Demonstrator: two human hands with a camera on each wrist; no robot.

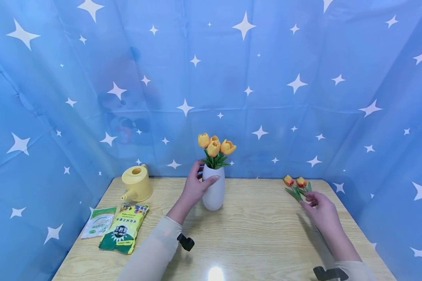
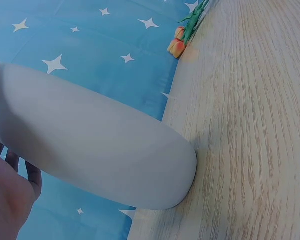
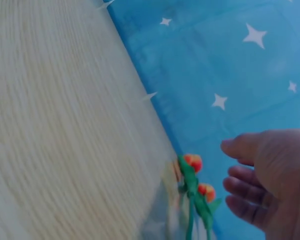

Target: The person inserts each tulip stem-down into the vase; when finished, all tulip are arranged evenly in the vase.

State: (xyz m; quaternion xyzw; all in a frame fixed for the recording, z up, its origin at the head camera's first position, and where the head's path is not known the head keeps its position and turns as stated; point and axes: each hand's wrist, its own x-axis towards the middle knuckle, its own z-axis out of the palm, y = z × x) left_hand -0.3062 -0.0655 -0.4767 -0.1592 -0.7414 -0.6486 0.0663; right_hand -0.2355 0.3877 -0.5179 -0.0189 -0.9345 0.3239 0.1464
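Near the back middle of the table, my left hand (image 1: 197, 184) grips a white vase (image 1: 214, 191) by its upper side, thumb across the front and fingers behind. Several yellow tulips (image 1: 213, 148) with green leaves stand in the vase. The left wrist view shows the vase (image 2: 95, 140) large, its base down at the tabletop. At the back right, my right hand (image 1: 320, 210) hovers over two orange-red tulips (image 1: 301, 182) lying on the table. In the right wrist view its fingers (image 3: 247, 187) are loosely bent, with a gap to the tulips (image 3: 206, 192) and nothing held.
On the left of the wooden table (image 1: 253, 234) stands a yellow watering can (image 1: 138, 185). In front of it lie a green and yellow bag (image 1: 124, 228) and a smaller white and green packet (image 1: 99, 222). A blue starry curtain (image 1: 267, 105) hangs around the back and sides.
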